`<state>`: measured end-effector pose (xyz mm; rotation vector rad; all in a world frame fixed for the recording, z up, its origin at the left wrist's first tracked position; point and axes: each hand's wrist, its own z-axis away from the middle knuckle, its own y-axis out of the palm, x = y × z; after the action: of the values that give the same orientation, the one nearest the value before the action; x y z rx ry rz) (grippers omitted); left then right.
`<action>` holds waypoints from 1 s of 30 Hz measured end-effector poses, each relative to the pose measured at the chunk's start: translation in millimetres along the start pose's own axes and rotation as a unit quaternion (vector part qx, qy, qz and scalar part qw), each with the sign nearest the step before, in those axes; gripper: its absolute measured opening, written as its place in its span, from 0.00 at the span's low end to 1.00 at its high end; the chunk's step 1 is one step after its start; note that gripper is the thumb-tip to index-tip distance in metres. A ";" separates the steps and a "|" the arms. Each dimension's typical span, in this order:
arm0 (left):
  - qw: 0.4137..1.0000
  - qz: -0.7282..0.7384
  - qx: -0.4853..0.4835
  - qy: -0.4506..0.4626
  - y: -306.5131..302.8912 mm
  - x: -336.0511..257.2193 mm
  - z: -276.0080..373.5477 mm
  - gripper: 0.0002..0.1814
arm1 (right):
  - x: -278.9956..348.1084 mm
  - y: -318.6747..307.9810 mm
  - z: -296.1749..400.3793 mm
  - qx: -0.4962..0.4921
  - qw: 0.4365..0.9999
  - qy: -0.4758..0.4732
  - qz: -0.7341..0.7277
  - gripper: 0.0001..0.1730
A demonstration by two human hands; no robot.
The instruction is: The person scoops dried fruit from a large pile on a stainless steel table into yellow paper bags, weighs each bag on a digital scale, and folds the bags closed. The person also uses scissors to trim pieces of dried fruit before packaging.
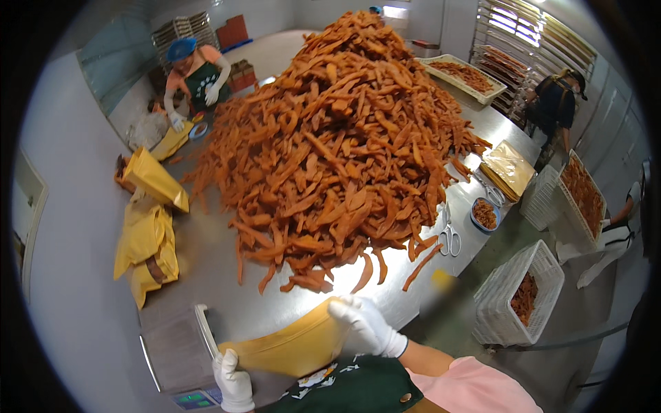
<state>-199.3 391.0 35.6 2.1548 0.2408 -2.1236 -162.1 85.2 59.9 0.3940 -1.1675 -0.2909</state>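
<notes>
A yellow pouch bag (289, 343) is stretched between my two white-gloved hands, in front of my dark green apron. My left hand (232, 379) grips its left end, close by the digital scale (175, 335) with its steel platform. At the bag's upper right corner, my right hand (369, 322) has hold of the other end. Beyond the bag, a large heap of orange-brown dried strips, which look like sweet potato (341, 155), covers much of the steel table (217, 268). A few loose strips (364, 273) lie at its near edge.
Yellow bags (147, 242) stand at the left; more bags (508, 168) are stacked right. Scissors (449, 240) lie near a blue bowl (485, 214). White crates (539, 294) sit on the floor. One co-worker (199, 77) is across the table; others (557, 106) handle trays (581, 196).
</notes>
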 end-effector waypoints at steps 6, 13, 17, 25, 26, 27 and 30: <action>0.956 0.041 0.179 -0.227 -15.1 -47.8 -36.5 0.15 | 6.4 6.9 -15.3 0.094 0.992 0.026 -0.078 0.17; 0.880 -0.346 0.310 -0.102 72.9 -150.2 -59.5 0.16 | -8.3 20.3 -21.7 0.092 0.995 -0.035 0.030 0.21; 0.853 -0.227 0.382 -0.274 97.3 -120.6 -70.7 0.16 | -14.6 14.3 -15.5 0.142 0.989 -0.043 0.030 0.22; 0.829 -0.292 0.415 -0.236 117.4 -121.5 -79.3 0.13 | -14.8 15.9 -15.5 0.074 0.980 -0.126 0.136 0.20; 0.832 -0.266 0.414 -0.257 115.0 -120.5 -80.1 0.13 | -17.2 17.0 -16.7 0.072 0.977 -0.134 0.149 0.20; 0.832 -0.265 0.416 -0.255 114.9 -121.4 -80.2 0.13 | -21.4 18.0 -17.7 0.069 0.974 -0.139 0.165 0.21; 0.831 -0.266 0.417 -0.254 114.7 -124.8 -78.0 0.13 | -22.5 19.2 -20.8 0.078 0.975 -0.145 0.147 0.21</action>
<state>-102.6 288.2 157.7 1.8186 -0.2225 -3.5591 -150.7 115.0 42.7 0.3158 -1.5228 0.0033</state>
